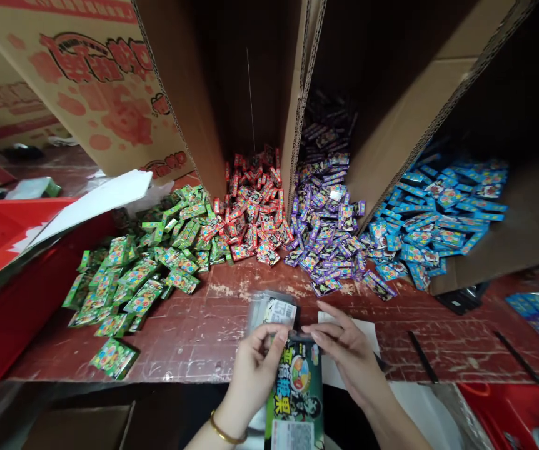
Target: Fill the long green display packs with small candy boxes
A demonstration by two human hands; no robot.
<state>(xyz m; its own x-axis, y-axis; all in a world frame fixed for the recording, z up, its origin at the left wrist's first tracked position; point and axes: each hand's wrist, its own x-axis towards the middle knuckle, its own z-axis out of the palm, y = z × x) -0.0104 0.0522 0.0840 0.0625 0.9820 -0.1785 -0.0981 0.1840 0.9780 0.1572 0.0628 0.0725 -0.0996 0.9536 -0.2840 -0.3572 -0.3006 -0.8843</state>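
At the table's front edge, a green printed candy package (297, 381) stands between my hands, its large lettering and a pale label facing me. My left hand (256, 365), with a gold bangle at the wrist, pinches its top left edge between thumb and fingers. My right hand (349, 350) has thumb and index fingertip at the top right edge, the other fingers lifted. Whether the package is a box or a pouch I cannot tell. Just beyond lies clear plastic packaging (281, 310) with a printed label. White paper (367, 331) is partly hidden behind my right hand.
Heaps of small green packets (141, 272), red packets (255, 215), purple packets (328, 231) and blue packets (443, 212) spread along the table (180, 350). Tall cardboard boxes (176, 81) stand behind. A red bin (44, 287) is at left; dark strips (423, 356) lie right.
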